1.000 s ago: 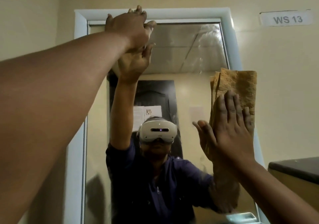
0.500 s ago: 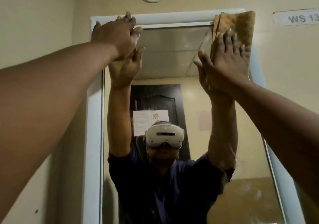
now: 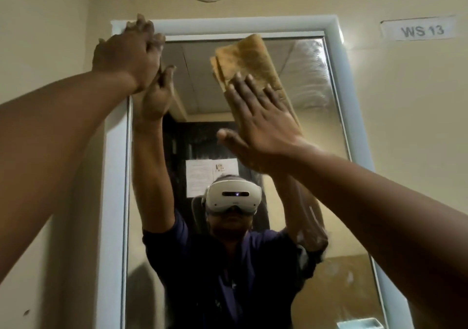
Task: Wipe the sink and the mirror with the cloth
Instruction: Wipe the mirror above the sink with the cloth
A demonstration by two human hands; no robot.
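Leftward across the mirror [image 3: 314,88] the cloth [image 3: 249,60] has slid, pressed by the straight-fingered right hand [image 3: 263,128]. Beside it the left hand [image 3: 128,57] rests flat, holding nothing.

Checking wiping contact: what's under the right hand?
The folded tan cloth, pressed flat against the mirror by the right hand. The glass behind the cloth is covered.

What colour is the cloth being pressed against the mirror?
The cloth is tan, a yellowish brown with darker streaks, seen in the head view.
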